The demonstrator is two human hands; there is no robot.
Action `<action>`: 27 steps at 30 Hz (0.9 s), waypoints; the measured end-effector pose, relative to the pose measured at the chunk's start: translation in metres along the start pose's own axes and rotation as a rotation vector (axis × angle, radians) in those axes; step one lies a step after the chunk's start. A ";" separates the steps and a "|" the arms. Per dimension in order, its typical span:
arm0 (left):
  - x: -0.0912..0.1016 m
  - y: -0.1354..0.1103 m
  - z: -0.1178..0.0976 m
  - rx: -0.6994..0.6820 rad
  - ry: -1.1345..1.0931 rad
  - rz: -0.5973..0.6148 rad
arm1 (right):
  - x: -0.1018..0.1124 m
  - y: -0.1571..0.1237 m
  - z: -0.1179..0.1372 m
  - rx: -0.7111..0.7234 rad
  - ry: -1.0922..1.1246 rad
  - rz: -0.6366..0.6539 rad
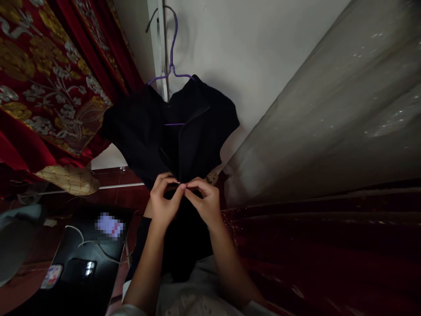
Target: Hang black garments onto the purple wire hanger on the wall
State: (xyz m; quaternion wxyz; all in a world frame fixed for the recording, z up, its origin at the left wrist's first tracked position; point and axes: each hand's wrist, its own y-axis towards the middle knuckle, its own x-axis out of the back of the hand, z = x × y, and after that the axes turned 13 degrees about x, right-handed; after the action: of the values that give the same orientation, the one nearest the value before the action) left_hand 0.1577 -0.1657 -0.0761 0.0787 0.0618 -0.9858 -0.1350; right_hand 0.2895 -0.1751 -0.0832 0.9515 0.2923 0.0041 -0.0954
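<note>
A dark short-sleeved top [200, 127] hangs by its shoulders from a purple wire hanger [171, 57], its collar spread and its front parted in a V. At the bottom of that opening, my left hand [164, 197] pinches the front edge between thumb and fingers. My right hand [204, 199] pinches the edge from the other side, its fingertips meeting those of the left. Between the fingertips glints a small shiny fastening [179, 182], which looks like a zipper slider. The fingers partly cover it, and the cloth below is too dark to make out.
Red cloth with gold and silver embroidery [59, 66] hangs at the left. A sheer pale curtain [312, 118] fills the right. At lower left, a black seat or bench [101, 281] bears a dark phone [79, 268], a blurred lit screen [110, 226] and a white cable [101, 250].
</note>
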 end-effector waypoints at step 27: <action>-0.034 0.178 -0.132 0.196 -0.387 0.071 | 0.009 0.012 -0.089 -0.155 -0.024 0.066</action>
State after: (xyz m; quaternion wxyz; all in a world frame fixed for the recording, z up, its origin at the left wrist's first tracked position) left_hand 0.1953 -0.0249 0.0934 -0.1134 0.0072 -0.9925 -0.0449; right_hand 0.3049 -0.1172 -0.1505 0.9740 0.2163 -0.0095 -0.0669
